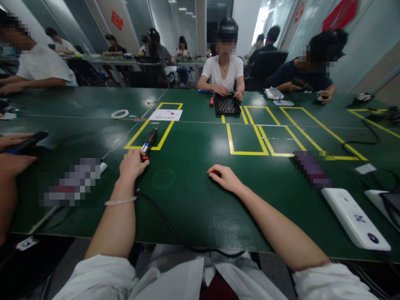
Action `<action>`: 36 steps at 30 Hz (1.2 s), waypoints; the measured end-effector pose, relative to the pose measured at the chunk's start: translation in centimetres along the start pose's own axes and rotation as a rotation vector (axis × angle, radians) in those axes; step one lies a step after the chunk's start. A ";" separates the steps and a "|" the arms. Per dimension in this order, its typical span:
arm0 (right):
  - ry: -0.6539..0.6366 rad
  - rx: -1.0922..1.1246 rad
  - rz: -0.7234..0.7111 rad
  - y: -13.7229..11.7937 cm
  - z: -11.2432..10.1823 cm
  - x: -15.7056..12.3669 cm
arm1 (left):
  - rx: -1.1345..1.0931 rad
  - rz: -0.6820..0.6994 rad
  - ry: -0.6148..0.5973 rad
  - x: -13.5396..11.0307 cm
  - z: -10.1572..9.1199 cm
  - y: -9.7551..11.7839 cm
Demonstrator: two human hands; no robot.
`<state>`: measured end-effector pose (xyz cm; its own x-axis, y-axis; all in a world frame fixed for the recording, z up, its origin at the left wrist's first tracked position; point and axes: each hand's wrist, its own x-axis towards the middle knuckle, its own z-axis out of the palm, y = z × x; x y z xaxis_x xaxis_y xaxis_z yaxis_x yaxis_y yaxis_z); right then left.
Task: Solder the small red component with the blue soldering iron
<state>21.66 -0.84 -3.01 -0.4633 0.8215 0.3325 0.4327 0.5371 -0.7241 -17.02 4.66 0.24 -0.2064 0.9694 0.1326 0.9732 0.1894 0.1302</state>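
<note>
My left hand (133, 163) is closed around the rear end of a corded electric screwdriver (149, 141). The tool lies tilted away from me, with its dark front end over a yellow tape rectangle (160, 144). Its black cable (165, 223) runs back past my wrist to the table's near edge. To the right, my right hand (225, 176) rests on the green table (187, 208), its fingers curled together with nothing visible in them. Ahead of the screwdriver lies a white paper label (166, 115), across the tape outline.
A white power strip (355, 217) and a phone (312, 168) lie at right; another phone (73, 182) lies at left. Across the table, a person handles a black tray (227, 105), with a red-handled tool (211, 101) beside it. A white ring (120, 113) lies far left.
</note>
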 end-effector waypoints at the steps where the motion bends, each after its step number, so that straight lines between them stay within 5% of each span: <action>1: 0.000 -0.003 -0.002 0.0 0.0 0.0 | 0.006 -0.008 0.001 -0.1 -0.1 0.2; 22: -0.010 -0.012 -0.005 0.0 0.1 0.0 | -0.099 -0.238 0.059 -1.0 -1.3 1.7; 28: -0.010 -0.020 0.001 -0.1 0.0 0.0 | -0.235 0.023 0.154 -1.9 -1.5 4.3; 32: -0.010 -0.021 0.000 0.2 0.1 0.0 | -0.544 0.342 -0.010 -3.3 -0.8 7.6; 36: -0.007 0.034 0.021 0.4 0.2 -0.1 | -0.618 0.574 -0.167 -5.3 -0.3 11.0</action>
<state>21.70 -0.75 -3.48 -0.4602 0.8308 0.3130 0.4153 0.5131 -0.7512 -5.26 1.56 1.27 0.3661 0.9085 0.2016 0.6829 -0.4095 0.6050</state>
